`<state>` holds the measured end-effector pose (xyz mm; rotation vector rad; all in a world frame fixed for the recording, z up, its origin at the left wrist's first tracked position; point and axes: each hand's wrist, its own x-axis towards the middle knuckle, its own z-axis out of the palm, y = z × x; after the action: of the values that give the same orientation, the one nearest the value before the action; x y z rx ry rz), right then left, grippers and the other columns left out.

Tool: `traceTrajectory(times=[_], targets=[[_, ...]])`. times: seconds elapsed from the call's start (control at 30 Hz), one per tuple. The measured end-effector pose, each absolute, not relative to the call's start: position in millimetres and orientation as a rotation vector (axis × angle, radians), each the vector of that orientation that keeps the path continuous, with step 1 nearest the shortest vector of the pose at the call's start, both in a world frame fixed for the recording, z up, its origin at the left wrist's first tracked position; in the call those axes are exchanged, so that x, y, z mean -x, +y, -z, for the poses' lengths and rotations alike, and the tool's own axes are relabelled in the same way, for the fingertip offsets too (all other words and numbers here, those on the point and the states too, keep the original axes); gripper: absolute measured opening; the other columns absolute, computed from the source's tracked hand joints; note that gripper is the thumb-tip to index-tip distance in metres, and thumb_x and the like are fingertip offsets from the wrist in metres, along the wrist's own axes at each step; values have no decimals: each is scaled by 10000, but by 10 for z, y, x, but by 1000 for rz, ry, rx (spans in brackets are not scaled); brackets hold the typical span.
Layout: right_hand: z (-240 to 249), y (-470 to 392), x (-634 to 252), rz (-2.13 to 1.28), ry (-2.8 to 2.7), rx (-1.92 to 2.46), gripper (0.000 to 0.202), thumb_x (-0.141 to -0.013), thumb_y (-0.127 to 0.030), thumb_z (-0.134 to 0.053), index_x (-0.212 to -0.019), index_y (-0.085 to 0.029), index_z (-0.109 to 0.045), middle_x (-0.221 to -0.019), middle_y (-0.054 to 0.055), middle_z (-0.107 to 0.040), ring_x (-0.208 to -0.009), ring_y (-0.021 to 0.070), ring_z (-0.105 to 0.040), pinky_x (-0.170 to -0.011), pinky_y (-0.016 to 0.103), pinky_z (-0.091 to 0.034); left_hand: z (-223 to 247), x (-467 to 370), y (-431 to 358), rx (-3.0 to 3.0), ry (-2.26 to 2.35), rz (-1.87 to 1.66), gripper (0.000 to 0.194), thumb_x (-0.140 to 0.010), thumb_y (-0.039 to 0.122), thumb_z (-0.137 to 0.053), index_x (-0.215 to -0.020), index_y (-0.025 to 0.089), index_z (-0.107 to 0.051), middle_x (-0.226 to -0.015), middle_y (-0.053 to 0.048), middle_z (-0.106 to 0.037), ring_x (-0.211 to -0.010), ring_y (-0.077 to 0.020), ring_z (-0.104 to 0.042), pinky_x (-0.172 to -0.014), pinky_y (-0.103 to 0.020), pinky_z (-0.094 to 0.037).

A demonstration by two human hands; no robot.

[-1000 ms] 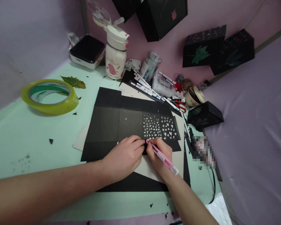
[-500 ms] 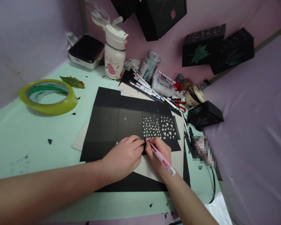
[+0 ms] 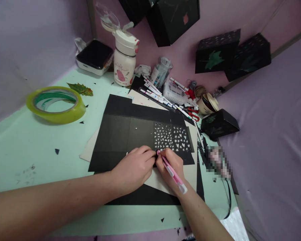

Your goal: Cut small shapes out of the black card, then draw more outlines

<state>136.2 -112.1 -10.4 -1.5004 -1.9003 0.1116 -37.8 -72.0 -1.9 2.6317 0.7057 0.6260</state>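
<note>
Tip of pink pen-like tool (image 3: 174,174) hidden at right hand (image 3: 172,164), right-side object (image 3: 218,163) pixelated, topmost black boxes (image 3: 174,25) cut by top edge.

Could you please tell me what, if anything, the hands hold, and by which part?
The right hand grips a pink pen-shaped tool by its lower end; the left hand lies on black card.

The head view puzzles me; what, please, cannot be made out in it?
In the head view:
Pink tool: its tip, too small beside the right hand.
Black sheet with white shapes: near edge partly hidden by the left hand.
Black box with reddish mark: upper end, cut off by the top edge.
Pixelated thing: identity, masked by blocks.
Tabletop writing: too faint and small.
</note>
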Motion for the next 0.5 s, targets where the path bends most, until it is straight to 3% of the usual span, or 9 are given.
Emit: traceTrajectory(times=[0.5], targets=[[54,-1123,-1328,-51,-1943,1504,157,-864,-121,-524,-729,-202,-517,-634,-21,-529,-526,97,-493,-530,218,-416,-10,381,-726,-2627,703,-564,197,-899,153,-471,-999,130,-639,-1059,-87,-636,-1053,-259,-515,-849,-410,-469]])
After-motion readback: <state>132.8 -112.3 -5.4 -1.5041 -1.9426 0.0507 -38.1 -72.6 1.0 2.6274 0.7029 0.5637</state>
